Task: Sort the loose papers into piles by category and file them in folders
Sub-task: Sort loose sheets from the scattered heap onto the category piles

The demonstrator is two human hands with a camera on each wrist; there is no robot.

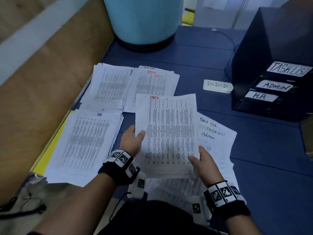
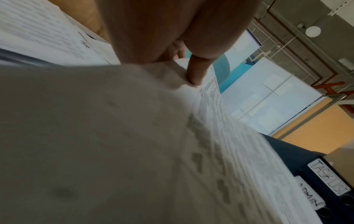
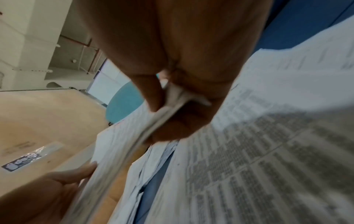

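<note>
Held sheet: a printed sheet (image 1: 166, 133) marked "ADMIN" in red, raised above the table (image 1: 254, 150) between both hands.
Left hand (image 1: 133, 141): grip closed on the sheet's left edge, thumb on top, fingers hidden behind the paper.
Right hand (image 1: 203, 164): grip closed on a thin sheaf at the lower right corner, thumb on top, fingers beneath.
Loose papers (image 1: 218, 138): fanned under the sheet at right, headed "Task list" and "Admin".
HR pile (image 1: 84, 146): near left, partly over a yellow folder (image 1: 49, 150).
Far piles: admin pile (image 1: 110, 85) and task pile (image 1: 152, 85), side by side.
Folders (image 1: 271, 85): dark stack at right, spines labelled "TASK LIST", "ADMIN", "H.R."
Surroundings: white power strip (image 1: 217, 86) beside the folders; blue drum (image 1: 144, 22) behind the piles.
</note>
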